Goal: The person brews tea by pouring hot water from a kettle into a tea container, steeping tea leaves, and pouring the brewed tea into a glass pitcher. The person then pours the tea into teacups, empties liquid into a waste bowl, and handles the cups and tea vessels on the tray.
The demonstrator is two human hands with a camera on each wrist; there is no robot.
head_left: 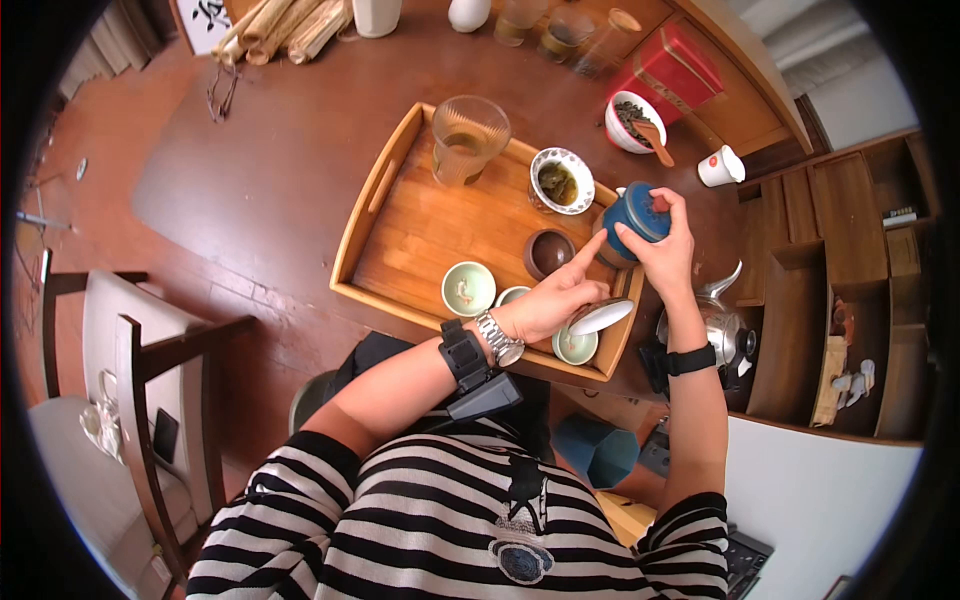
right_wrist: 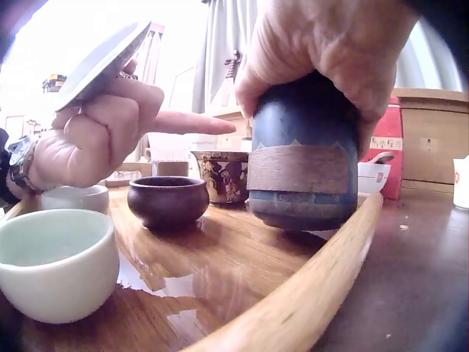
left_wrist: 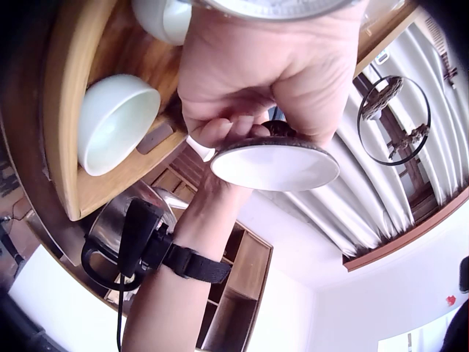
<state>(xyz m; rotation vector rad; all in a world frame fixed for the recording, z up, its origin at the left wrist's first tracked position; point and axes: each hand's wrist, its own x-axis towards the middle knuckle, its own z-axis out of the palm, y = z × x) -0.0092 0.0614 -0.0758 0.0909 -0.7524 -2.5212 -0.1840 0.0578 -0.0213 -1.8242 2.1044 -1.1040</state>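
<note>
My left hand [head_left: 556, 303] [left_wrist: 267, 70] [right_wrist: 95, 143] holds a white-lined lid [head_left: 602, 316] [left_wrist: 277, 169] [right_wrist: 102, 67] tilted in its curled fingers, with the index finger straight toward the blue vessel. Fingers of my right hand [head_left: 668, 245] [right_wrist: 333, 44] grip the blue vessel [head_left: 636, 214] [right_wrist: 304, 125] from above, at the right end of the wooden tray [head_left: 348, 245]; a brown band circles its body. Whether its base touches the tray cannot be told. Beside it are a dark cup [head_left: 549, 254] [right_wrist: 168, 202] and a patterned bowl [head_left: 562, 182] with wet leaves.
Pale green cups [head_left: 468, 289] [left_wrist: 121, 125] [right_wrist: 58, 264] stand near the tray's front edge, a ribbed glass [head_left: 470, 140] at its back. Beyond are a bowl of dry leaves [head_left: 634, 122], a red box [head_left: 668, 72] and a paper cup [head_left: 720, 167]. A metal kettle [head_left: 712, 325] stands right.
</note>
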